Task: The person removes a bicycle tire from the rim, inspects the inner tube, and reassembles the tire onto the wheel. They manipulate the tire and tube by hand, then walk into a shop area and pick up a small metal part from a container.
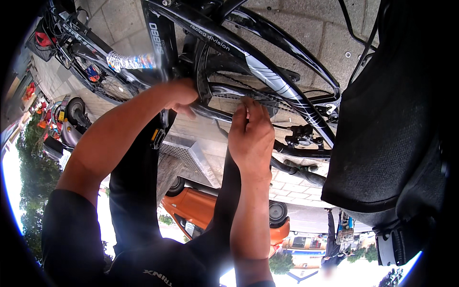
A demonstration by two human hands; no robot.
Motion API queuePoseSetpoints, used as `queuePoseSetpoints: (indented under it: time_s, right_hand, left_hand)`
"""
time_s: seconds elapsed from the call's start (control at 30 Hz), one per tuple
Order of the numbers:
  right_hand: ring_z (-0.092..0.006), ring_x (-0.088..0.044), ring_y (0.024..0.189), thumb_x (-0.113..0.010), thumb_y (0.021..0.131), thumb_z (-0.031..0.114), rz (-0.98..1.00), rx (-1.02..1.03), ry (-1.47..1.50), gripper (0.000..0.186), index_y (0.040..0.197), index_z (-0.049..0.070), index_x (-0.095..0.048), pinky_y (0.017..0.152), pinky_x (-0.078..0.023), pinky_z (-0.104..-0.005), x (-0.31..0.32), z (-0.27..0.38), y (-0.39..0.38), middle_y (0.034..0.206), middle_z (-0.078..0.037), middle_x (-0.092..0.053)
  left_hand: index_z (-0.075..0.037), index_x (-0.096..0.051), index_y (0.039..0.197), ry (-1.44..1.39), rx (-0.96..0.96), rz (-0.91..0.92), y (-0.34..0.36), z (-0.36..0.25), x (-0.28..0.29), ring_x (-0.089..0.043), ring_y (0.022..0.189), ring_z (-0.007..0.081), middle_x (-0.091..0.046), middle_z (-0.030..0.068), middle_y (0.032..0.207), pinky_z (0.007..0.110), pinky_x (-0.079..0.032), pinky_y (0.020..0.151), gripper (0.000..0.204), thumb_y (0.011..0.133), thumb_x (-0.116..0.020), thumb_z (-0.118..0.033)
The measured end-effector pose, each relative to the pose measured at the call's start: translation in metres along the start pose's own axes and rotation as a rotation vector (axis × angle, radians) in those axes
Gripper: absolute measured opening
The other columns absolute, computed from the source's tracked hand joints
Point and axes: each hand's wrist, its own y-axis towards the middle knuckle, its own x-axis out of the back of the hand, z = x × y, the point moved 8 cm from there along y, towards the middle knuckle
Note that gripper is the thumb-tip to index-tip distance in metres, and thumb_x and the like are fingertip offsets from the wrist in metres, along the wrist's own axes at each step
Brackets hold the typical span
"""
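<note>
A black bicycle frame point(267, 76) with grey stripes fills the upper middle. My left hand point(184, 95) reaches across to the middle of the frame, beside the crank area. Its fingers are bent, blurred and partly hidden by the black tubes. My right hand point(251, 134) is closed in a pinch, fingertips against the lower frame tube and the chain point(227, 95). Whatever lies between these fingertips is hidden. A pedal point(157, 137) with an orange reflector sits below my left wrist. The rear brake caliper point(303, 136) is to the right of my right hand.
Large black cloth point(382, 143) blocks the right side. A second bicycle point(91, 52) stands at upper left, a motor scooter point(71, 122) below it. A patterned metal plate point(198, 160) lies on the paving. Farther off are an orange car point(196, 203) and a person point(331, 234).
</note>
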Motion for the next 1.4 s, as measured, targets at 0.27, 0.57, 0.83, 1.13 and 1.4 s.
queuePoseSetpoints:
  time_s: [0.27, 0.57, 0.83, 1.13, 1.4]
  right_hand:
    - [-0.0408, -0.068, 0.088, -0.055, 0.101, 0.013, -0.015, -0.001, 0.02, 0.022, 0.116, 0.001, -0.067, 0.077, -0.054, -0.0468, 0.0, 0.003, 0.002, 0.098, -0.022, -0.068]
    - [-0.0413, -0.068, 0.089, -0.055, 0.101, 0.014, -0.004, -0.007, 0.022, 0.022, 0.114, 0.001, -0.067, 0.078, -0.054, -0.0469, -0.001, 0.004, 0.003, 0.099, -0.023, -0.068]
    - [-0.0407, -0.067, 0.09, -0.055, 0.1, 0.015, 0.025, -0.055, 0.066, 0.02, 0.11, 0.002, -0.067, 0.079, -0.053, -0.0461, -0.01, 0.001, 0.005, 0.097, -0.023, -0.068]
    - [-0.0396, -0.068, 0.088, -0.056, 0.1, 0.015, 0.0, -0.046, 0.08, 0.019, 0.109, 0.003, -0.067, 0.077, -0.053, -0.046, -0.011, 0.001, 0.006, 0.096, -0.022, -0.068]
    - [-0.0376, -0.07, 0.087, -0.056, 0.1, 0.016, 0.014, -0.066, 0.075, 0.019, 0.109, 0.004, -0.067, 0.077, -0.055, -0.0455, -0.012, 0.002, 0.006, 0.097, -0.021, -0.068]
  left_hand:
    - [0.005, -0.053, 0.124, -0.039, 0.013, 0.018, -0.019, -0.011, -0.006, -0.077, 0.093, 0.0333, -0.067, 0.019, 0.111, 0.029, -0.046, 0.041, 0.025, 0.104, -0.045, -0.005]
    - [0.002, -0.054, 0.125, -0.007, 0.016, 0.111, -0.012, -0.005, -0.005, -0.077, 0.094, 0.0328, -0.067, 0.0158, 0.111, 0.03, -0.051, 0.047, 0.027, 0.104, -0.044, -0.01]
    - [0.0, -0.056, 0.126, -0.015, 0.023, 0.104, -0.018, -0.01, -0.005, -0.077, 0.094, 0.0331, -0.066, 0.0139, 0.115, 0.028, -0.049, 0.046, 0.026, 0.105, -0.049, -0.013]
    - [0.0, -0.056, 0.127, -0.02, 0.063, 0.096, -0.015, -0.009, -0.005, -0.078, 0.093, 0.0327, -0.066, 0.0132, 0.115, 0.026, -0.047, 0.041, 0.026, 0.105, -0.05, -0.013]
    - [-0.001, -0.06, 0.122, -0.016, 0.063, 0.054, -0.016, -0.01, -0.004, -0.078, 0.087, 0.0311, -0.069, 0.0148, 0.11, 0.024, -0.05, 0.041, 0.023, 0.105, -0.053, -0.015]
